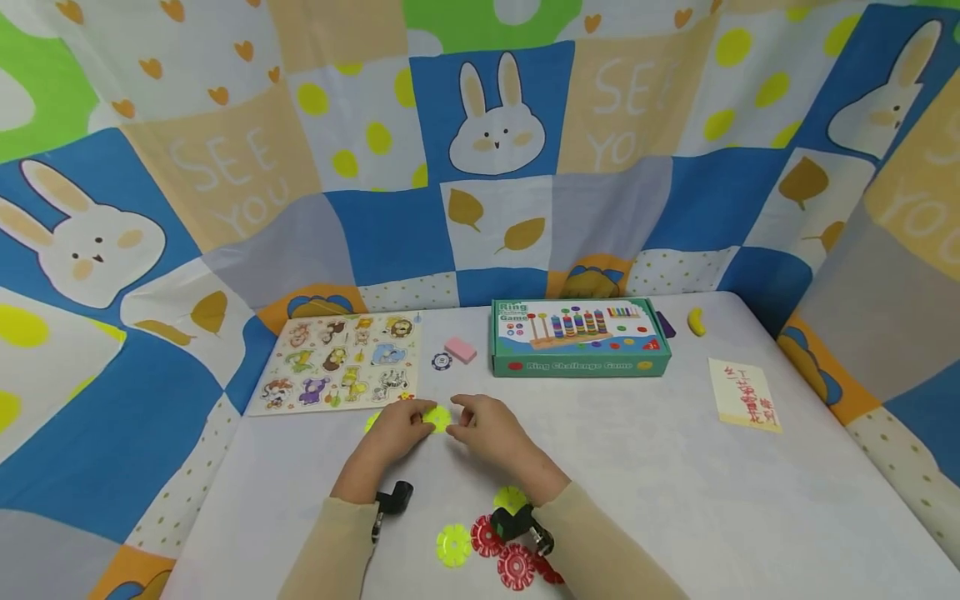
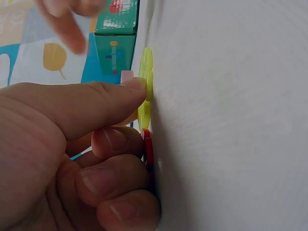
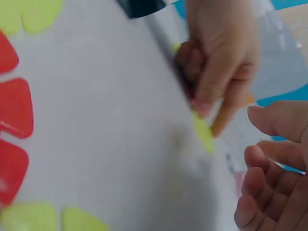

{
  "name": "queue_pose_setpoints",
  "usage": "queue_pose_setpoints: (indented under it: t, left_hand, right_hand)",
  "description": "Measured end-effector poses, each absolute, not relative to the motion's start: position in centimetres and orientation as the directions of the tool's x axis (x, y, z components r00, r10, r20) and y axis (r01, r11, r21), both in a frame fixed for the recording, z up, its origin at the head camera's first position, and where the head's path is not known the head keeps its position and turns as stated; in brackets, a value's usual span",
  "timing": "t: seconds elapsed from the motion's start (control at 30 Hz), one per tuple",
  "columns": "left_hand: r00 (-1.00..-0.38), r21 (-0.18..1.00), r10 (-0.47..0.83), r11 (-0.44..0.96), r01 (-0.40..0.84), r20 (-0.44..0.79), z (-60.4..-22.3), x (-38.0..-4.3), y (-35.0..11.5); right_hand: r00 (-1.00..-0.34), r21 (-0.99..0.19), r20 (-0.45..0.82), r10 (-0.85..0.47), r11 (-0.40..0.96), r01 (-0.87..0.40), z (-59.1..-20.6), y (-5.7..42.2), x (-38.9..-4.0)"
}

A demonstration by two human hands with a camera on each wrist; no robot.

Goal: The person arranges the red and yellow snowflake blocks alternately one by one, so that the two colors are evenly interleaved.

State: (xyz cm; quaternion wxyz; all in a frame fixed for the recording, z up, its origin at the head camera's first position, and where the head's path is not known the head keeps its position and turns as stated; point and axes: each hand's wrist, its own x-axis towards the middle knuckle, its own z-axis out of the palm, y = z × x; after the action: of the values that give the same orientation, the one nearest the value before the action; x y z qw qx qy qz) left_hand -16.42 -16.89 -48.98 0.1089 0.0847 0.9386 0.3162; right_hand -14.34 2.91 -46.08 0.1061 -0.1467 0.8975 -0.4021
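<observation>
My left hand [image 1: 393,433] pinches a yellow-green notched plastic disc [image 1: 437,418], a snowflake-type building piece, between thumb and index finger. In the left wrist view a red piece [image 2: 148,147] lies beside that disc, partly hidden behind the curled lower fingers. Another yellow-green piece [image 1: 372,421] peeks out left of the left hand. My right hand [image 1: 491,433] is just right of the pinched disc, fingers loosely bent and apart, with nothing in them. Near the right forearm lie loose yellow-green discs [image 1: 453,546] and red notched discs [image 1: 517,567], some partly covered by the sleeve and wrist camera.
An animal puzzle board [image 1: 337,362] lies at back left. A poker chip [image 1: 442,362] and a pink block [image 1: 461,350] are beside it. The green Ring Challenge Game box [image 1: 581,340] stands at the back. Farther right are a toy banana [image 1: 697,322] and a handwritten note [image 1: 744,395].
</observation>
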Motion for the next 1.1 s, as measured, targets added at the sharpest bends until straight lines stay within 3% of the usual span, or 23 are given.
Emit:
queue_pose_setpoints:
  t: [0.5, 0.87, 1.1]
  left_hand:
    - [-0.965, 0.609, 0.188, 0.792, 0.039, -0.183, -48.8, -16.2, -16.7]
    - [-0.963, 0.598, 0.173, 0.802, 0.015, -0.208, -48.5, -16.0, -16.5]
    - [-0.960, 0.612, 0.176, 0.791, 0.007, -0.216, -48.5, -16.0, -16.5]
  right_hand:
    - [-0.925, -0.753, -0.013, -0.379, 0.613, -0.241, -42.4, 7.7, -10.4]
    - [-0.924, -0.771, -0.012, -0.381, 0.592, -0.234, -42.9, 11.6, -7.3]
    - [-0.916, -0.740, -0.089, -0.390, 0.642, -0.202, -43.6, 13.2, -5.9]
